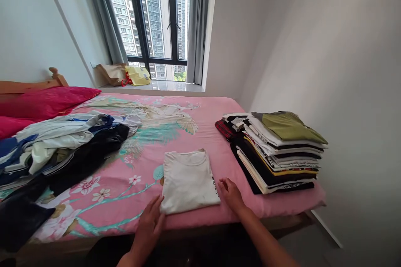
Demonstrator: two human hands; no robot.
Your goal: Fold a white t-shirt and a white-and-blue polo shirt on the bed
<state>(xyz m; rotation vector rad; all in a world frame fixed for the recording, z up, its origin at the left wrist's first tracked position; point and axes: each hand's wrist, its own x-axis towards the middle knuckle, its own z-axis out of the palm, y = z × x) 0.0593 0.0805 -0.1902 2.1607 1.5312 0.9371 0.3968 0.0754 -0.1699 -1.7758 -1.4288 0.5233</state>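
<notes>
A white T-shirt (pixel 189 181) lies folded into a neat rectangle near the front edge of the bed, its collar facing away from me. Small dark lettering runs down its right side. My left hand (pixel 151 219) is at the shirt's lower left corner, fingers stretched out and holding nothing. Beside the right edge, my right hand (pixel 231 194) rests with its fingers loosely extended and apart from the thumb, by the lettering. Whether either hand presses on the cloth is hard to make out.
A tall stack of folded clothes (pixel 282 150), olive green on top, stands at the right by the wall. Loose, rumpled clothes (pixel 72 142) heap up on the left. Behind them are red pillows (pixel 56 100). Bags (pixel 138 76) sit on the windowsill. The pink bedsheet (pixel 125 204) ends close in front of me.
</notes>
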